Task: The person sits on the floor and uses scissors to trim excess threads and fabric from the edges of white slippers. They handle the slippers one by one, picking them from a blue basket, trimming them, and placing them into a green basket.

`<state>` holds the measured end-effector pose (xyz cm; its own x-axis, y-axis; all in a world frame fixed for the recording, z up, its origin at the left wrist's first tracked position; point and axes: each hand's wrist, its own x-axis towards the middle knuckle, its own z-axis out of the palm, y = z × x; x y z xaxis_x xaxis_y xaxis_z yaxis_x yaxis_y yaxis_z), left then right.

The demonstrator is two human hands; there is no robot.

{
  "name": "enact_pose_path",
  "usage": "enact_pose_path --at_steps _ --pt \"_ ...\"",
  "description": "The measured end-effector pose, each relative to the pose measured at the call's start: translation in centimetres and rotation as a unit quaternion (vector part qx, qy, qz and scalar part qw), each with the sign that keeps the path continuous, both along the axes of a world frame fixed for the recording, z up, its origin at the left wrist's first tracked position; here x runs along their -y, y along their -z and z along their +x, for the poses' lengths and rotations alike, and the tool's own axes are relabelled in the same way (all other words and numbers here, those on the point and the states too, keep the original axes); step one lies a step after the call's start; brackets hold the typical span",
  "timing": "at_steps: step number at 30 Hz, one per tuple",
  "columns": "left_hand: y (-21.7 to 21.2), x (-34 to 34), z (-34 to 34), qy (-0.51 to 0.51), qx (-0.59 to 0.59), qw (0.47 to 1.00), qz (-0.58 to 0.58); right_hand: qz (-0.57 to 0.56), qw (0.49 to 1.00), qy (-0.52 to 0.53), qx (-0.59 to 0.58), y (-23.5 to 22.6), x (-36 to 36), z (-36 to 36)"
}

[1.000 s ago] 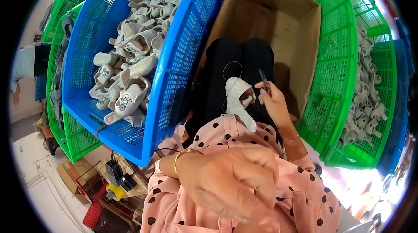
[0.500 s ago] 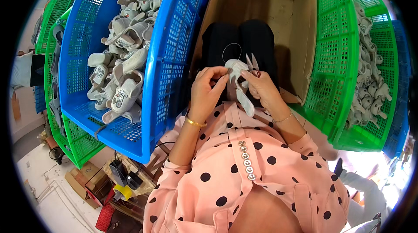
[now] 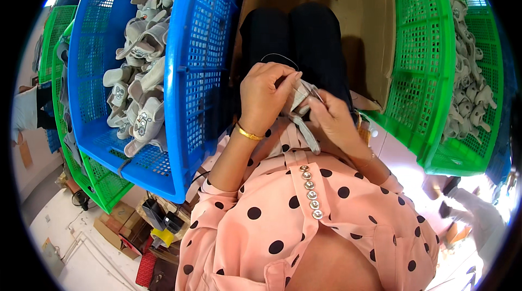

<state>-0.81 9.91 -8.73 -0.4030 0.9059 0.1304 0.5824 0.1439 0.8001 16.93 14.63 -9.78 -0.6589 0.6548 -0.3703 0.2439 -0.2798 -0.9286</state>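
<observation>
Left: the wall of the blue basket point(image 3: 201, 73) stands beside the left grip point(image 3: 265, 94), obstructing lateral passage; access is over the rim. Right: the green basket point(image 3: 421, 73) limits outward travel of the right grip point(image 3: 334, 117). Between grips: space occupied by the shoe point(image 3: 295, 100) and scissors point(image 3: 313, 92). Forward: clearance exists above the knees point(image 3: 318, 35) toward the open-topped carton point(image 3: 376, 35).

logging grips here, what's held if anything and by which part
The right hand holds scissors by the handle end. The left hand is at the far end of the pale shoe, though its exact grip is hidden.
</observation>
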Motion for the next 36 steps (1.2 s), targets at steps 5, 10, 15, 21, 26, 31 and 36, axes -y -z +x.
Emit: enact_pose_path --at_steps 5,10,15,21,26,31,36 --pt "0.5 0.2 -0.6 0.024 -0.024 0.998 0.055 0.302 0.942 -0.069 0.128 -1.5 -4.0 1.5" --pt "1.3 0.0 -1.4 0.038 -0.042 0.996 0.066 0.372 0.903 -0.142 0.164 -1.5 -6.1 0.4" --pt "2.1 -0.4 -1.4 0.035 -0.061 0.992 0.105 0.374 0.891 -0.189 0.172 -1.8 -7.3 -1.1" --pt "1.8 -0.5 -1.0 0.036 -0.076 0.99 0.112 0.367 0.889 -0.214 0.171 -1.7 -7.6 -1.7" --pt "1.8 -0.7 -0.7 0.039 -0.099 0.987 0.121 0.439 0.853 -0.217 0.182 -0.8 -7.4 -1.5" --pt "2.5 -0.8 0.0 0.006 -0.093 0.988 0.125 0.457 0.85 -0.191 0.182 -0.2 -7.5 -1.3" --pt "2.8 -0.7 1.7 -0.07 0.136 0.987 0.048 0.366 0.91 -0.128 0.143 0.1 -7.9 -1.6"
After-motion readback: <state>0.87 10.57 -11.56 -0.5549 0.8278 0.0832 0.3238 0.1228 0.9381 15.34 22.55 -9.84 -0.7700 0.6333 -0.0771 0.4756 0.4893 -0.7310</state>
